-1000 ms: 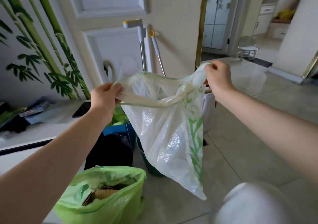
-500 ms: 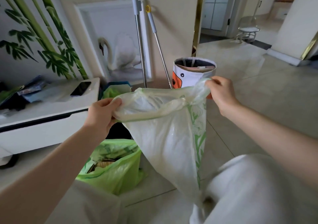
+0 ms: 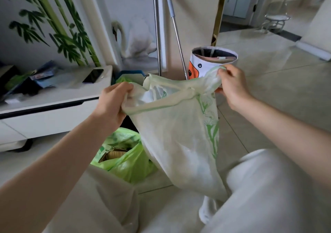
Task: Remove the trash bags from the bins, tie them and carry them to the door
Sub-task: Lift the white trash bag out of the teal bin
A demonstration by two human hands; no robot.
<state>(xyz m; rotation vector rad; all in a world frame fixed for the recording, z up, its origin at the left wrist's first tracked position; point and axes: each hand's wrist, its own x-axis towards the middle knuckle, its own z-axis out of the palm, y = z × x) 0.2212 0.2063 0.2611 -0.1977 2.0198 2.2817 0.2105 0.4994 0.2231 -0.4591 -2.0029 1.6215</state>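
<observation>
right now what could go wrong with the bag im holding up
The pale bag is untied, its mouth held open between your left hand and right hand; if one grip slips, the contents could spill. The open green bag on the floor sits right beside your knee and might get knocked over.

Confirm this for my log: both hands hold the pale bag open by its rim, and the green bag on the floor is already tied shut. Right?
Not quite. The head view shows the left hand and right hand holding the pale bag by its rim, but the green bag on the floor is open, contents showing.
</observation>
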